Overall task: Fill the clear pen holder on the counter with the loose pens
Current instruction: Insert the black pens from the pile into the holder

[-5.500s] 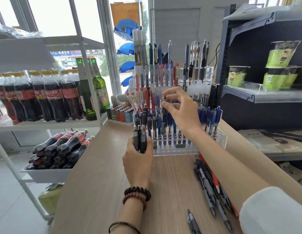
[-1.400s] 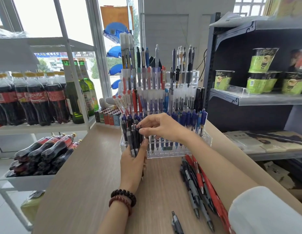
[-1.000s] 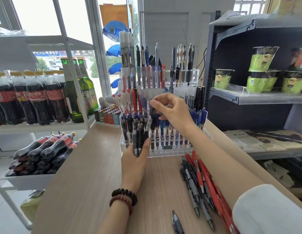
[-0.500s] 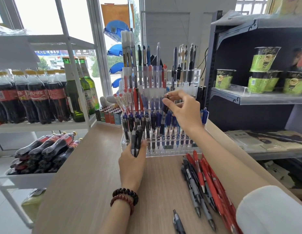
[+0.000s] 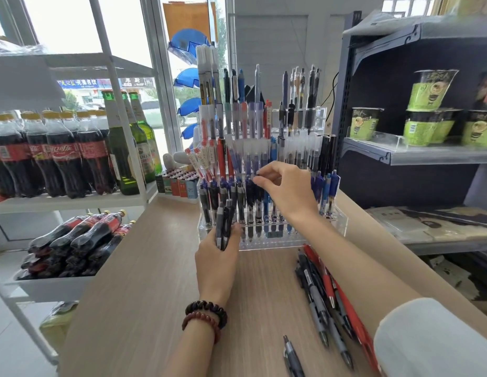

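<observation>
Left hand (image 5: 217, 257) grips a bundle of dark pens (image 5: 224, 224) upright. Loose pens (image 5: 326, 292) lie at its four o'clock on the counter (image 5: 144, 281). Beyond, the right hand (image 5: 288, 191) has dropped from the middle tier and pinches a dark pen (image 5: 254, 197) into the clear pen holder (image 5: 272, 240) front row, so another slot is likely filled.
</observation>
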